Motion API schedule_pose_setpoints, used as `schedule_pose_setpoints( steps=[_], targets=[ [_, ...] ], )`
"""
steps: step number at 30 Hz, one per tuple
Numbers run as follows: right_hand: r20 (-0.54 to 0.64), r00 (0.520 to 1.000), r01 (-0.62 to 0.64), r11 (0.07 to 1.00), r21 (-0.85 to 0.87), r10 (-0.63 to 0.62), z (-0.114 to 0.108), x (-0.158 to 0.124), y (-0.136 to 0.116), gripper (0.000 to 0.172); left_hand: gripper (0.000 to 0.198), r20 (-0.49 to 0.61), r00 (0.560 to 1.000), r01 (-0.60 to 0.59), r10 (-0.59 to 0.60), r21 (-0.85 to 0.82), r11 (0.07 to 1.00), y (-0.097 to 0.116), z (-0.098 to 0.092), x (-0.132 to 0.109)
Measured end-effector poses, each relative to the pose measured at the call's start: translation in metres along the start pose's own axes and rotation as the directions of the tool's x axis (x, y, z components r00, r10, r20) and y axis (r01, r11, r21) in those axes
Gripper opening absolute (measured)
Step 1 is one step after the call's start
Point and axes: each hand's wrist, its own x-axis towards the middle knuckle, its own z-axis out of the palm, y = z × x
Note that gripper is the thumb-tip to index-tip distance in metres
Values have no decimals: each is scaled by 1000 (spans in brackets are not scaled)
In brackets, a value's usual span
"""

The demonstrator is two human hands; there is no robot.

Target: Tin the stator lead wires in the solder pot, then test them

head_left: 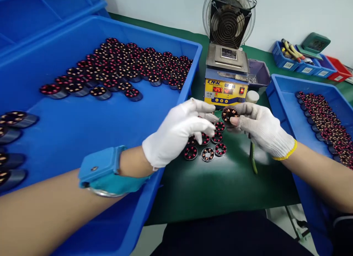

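Holding a dark round ring [226, 114] with copper bits in the right grip [260, 127], pinched at the edge — up over the green table [209, 191], in front of the yellow and blue box [228, 87] with red numbers. Just beside the ring, the left grip [171, 134] — loose and wide, bent and spread. White on both. Down on the table, close together, more rings [216, 140], red and copper. Near the right grip, a bent green handle [253, 158]. To the left, a big blue bin [110, 116] with lots of rings inside. To the right, another blue bin [292, 101], also with rings.
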Motion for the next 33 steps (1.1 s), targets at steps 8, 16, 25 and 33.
schedule_pose_setpoints(
  steps=[8, 16, 25, 33],
  targets=[
    [11, 999, 48, 996, -74, -48, 2, 1, 3, 34, 25, 236, 966, 44, -105, 250, 967, 2, 9, -3],
    [-69, 995, 67, 996, -65, -71, 3, 2, 0, 29, 38, -4, 1000, 9, -8, 330, 944, 3, 10, -5],
    [11, 968, 241, 924, -296, -249, 2, -1, 12, 23, 22, -147, 973, -134, 178, 269, 954, -4, 13, -9],
    [18, 958, 280, 913, -297, -288, 5, -5, 9, 20, 29, -24, 977, -175, 211, 469, 866, -8, 12, -6]
  ],
)
